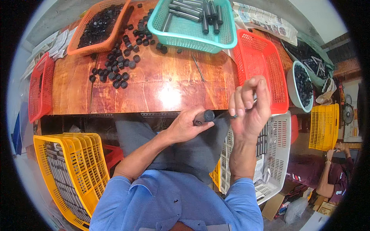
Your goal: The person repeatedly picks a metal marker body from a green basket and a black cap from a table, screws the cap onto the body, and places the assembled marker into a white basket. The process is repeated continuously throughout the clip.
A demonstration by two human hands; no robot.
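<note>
my left hand is closed around a dark tube, capped end toward my right, held over my lap just short of the counter edge. my right hand has its fingers pinched on a thin metal rod whose tip sits at the tube's mouth. risk: the rod is slim and held only at the fingertips, so a slight tilt could make it miss the opening or slip into my lap; the cap could also work loose if i squeeze off-axis. containers, near to far: yellow crate at my left knee, packed with long dark tubes; white crate at my right, more tubes inside; red basket on the counter, looks empty; another red basket at far left, contents unclear; white bowl of black caps; teal basket holding tubes; orange basket full of black caps, with loose caps scattered beside it.
</note>
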